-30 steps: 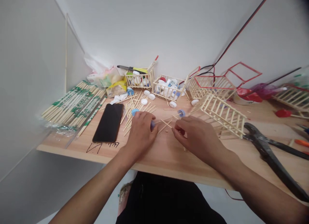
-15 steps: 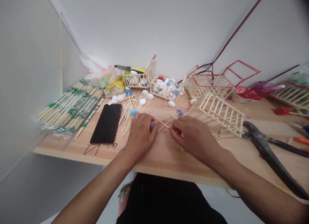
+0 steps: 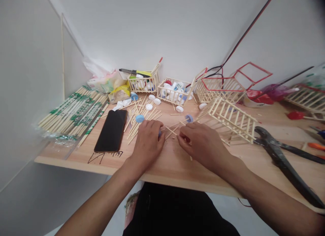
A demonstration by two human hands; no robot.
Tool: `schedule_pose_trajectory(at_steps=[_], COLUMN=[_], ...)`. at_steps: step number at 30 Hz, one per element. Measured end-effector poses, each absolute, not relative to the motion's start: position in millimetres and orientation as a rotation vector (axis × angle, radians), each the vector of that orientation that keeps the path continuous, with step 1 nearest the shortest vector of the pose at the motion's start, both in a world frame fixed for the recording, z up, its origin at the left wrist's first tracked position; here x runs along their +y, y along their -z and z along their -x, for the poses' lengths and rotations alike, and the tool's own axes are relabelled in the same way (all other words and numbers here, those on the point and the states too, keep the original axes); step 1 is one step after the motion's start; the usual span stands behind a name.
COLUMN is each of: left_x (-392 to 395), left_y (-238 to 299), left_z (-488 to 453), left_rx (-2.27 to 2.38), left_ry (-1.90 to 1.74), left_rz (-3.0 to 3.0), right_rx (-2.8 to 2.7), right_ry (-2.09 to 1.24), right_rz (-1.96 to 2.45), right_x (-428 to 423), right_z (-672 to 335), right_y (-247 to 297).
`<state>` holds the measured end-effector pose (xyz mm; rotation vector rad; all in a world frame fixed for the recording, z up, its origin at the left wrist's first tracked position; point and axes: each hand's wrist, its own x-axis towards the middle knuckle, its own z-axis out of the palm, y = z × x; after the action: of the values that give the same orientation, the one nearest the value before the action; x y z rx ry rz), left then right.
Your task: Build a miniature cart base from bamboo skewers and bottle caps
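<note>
My left hand [image 3: 149,137] rests low over the tabletop, fingers curled. A blue bottle cap [image 3: 159,133] shows in part between its thumb and index finger. Across a small gap, my right hand [image 3: 203,137] is closed with fingertips pressed together; whatever lies inside is hidden. A thin stick end pokes out below it. Between the hands lie crossed wooden sticks [image 3: 172,130] and a tiny cut piece. Just beyond the right hand sits a pale blue cap [image 3: 189,118] touching a stick. Another blue cap [image 3: 139,118] lies behind the left hand, near a loose stick pile [image 3: 134,127].
A black phone [image 3: 111,131] and packaged chopsticks [image 3: 76,110] lie left. Behind stand stick-built carts [image 3: 175,93], two holding bottle caps. To the right are a stick frame [image 3: 232,119], large black-handled pliers [image 3: 281,161] and a red-rimmed cart [image 3: 220,88]. The table's front edge [image 3: 177,185] is close.
Both hands keep nearly the same place and pose. The whole view has shifted very slightly; nothing has visibly been picked up or let go.
</note>
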<state>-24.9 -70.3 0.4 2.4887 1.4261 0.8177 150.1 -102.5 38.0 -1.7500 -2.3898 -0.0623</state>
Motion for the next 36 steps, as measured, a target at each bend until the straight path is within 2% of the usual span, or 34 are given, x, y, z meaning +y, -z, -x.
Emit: schedule_pose_trajectory(at_steps=[22,36], left_x=[-71.5,-72.3], left_y=[0.5,1.9], left_z=[23.8,24.4], left_rx=[1.389,1.291], left_ry=[-0.851,-0.909], left_rz=[-2.433,-2.648], right_rx=[-2.416,-2.434], right_ry=[0.131,0.244], right_rz=[1.728,1.750], right_x=[-103.4,-104.8], right_z=[-153.4,-153.0], right_y=[-35.7,-35.6])
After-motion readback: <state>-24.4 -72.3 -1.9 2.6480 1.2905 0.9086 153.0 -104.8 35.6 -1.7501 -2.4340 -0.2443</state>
